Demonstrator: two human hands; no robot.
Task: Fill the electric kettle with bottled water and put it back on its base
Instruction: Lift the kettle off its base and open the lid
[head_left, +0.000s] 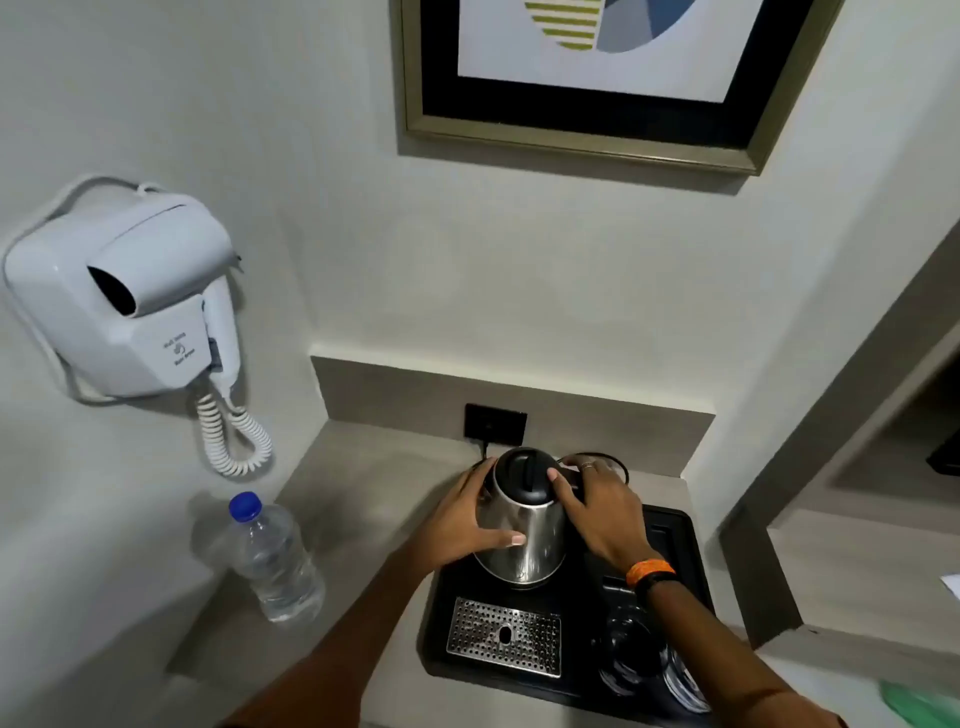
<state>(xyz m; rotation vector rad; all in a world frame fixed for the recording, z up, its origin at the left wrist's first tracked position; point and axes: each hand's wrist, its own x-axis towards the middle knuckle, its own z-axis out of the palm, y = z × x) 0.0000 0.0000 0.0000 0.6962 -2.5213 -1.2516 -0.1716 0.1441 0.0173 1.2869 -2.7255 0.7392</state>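
Kettle (522, 525) between my two hands, standing on the black tray (675, 525).
My left hand (462, 525) grips its steel side; my right hand (602, 514) grasps the handle side. Capped bottle (272, 558) stands well apart, left.

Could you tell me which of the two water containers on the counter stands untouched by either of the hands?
The clear plastic bottle with the blue cap, standing alone at the left; both hands rest on the steel kettle.
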